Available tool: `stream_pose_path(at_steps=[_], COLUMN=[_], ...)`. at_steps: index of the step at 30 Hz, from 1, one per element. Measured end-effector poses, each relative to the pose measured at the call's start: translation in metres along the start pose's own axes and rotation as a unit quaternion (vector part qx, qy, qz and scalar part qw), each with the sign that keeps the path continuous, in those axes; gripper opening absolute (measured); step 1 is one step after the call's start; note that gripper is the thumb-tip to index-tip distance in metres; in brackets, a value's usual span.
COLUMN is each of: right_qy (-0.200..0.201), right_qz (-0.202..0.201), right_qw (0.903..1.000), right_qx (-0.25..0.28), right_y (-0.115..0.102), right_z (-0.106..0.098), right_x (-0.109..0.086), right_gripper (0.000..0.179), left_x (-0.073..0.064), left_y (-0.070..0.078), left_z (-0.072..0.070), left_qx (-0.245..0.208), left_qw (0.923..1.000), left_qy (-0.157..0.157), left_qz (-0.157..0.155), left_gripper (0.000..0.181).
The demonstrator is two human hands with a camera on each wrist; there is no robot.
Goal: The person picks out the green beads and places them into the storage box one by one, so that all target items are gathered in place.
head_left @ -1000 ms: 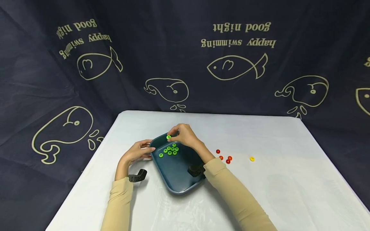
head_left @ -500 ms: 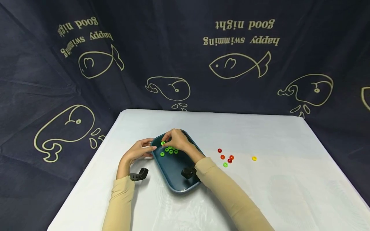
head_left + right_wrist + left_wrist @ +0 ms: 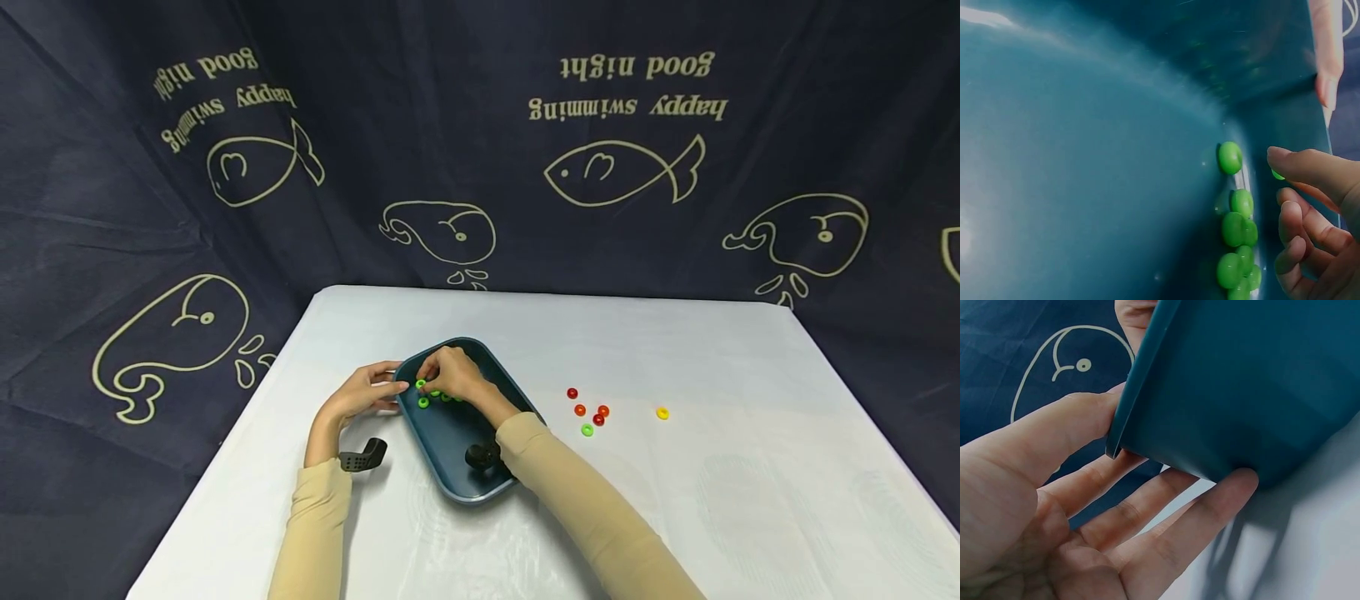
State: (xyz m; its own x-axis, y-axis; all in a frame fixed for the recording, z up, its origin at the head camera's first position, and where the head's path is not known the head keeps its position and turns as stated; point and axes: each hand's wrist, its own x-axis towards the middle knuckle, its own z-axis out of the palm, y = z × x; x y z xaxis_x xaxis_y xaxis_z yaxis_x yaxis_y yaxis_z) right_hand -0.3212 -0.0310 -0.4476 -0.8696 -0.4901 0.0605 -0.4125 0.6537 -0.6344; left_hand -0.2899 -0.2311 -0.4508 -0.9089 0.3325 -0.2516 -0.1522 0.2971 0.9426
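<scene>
My left hand (image 3: 360, 393) holds the dark blue-green plastic tray (image 3: 438, 442) at its left side. In the left wrist view its thumb (image 3: 1085, 419) lies over the rim and the fingers spread against the outer wall. Inside the tray, my right hand (image 3: 455, 373) pinches a small green ring (image 3: 1278, 175) between thumb and forefinger, close to the tray's end wall. The held ring is mostly covered by the thumb in the right wrist view. Several more green rings (image 3: 1230, 157) lie in a cluster on the tray floor just beside it, partly hidden from above by the right hand.
Right of the tray, on the white table (image 3: 712, 358), lie red rings (image 3: 572, 392), orange rings (image 3: 603, 411), one light green ring (image 3: 587, 430) and one yellow ring (image 3: 662, 412). A dark curtain (image 3: 480, 100) with fish drawings hangs behind the table.
My right hand has moved down and left, lowering the green ring from near the rim toward the cluster. The light green ring on the table has come into view. My left hand keeps its hold.
</scene>
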Motion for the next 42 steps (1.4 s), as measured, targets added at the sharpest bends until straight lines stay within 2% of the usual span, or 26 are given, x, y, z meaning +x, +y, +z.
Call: stream_pose_path(at_steps=[18,26,37,42], right_qy=[-0.006,0.000,0.018,0.028], right_qz=[0.011,0.015,-0.029,-0.034], right_qw=[0.9999,0.9999,0.9994,0.9990], right_qx=[-0.009,-0.004,0.005,0.008], right_y=[0.004,0.002,0.004,0.001], right_z=[0.005,-0.002,-0.015,-0.024], right_x=[-0.002,-0.004,-0.008,-0.011], right_gripper=[0.016,0.017,0.020,0.020], left_x=[0.001,0.000,-0.003,-0.003], left_y=[0.000,-0.001,0.000,0.001], left_z=[0.002,0.002,0.002,0.001], left_qx=[-0.001,-0.003,-0.004,-0.003], left_qw=[1.0000,1.0000,1.0000,1.0000], left_qy=[-0.006,-0.007,-0.003,-0.007], left_qz=[0.004,0.005,-0.001,0.004], left_gripper=[0.058,0.060,0.062,0.062])
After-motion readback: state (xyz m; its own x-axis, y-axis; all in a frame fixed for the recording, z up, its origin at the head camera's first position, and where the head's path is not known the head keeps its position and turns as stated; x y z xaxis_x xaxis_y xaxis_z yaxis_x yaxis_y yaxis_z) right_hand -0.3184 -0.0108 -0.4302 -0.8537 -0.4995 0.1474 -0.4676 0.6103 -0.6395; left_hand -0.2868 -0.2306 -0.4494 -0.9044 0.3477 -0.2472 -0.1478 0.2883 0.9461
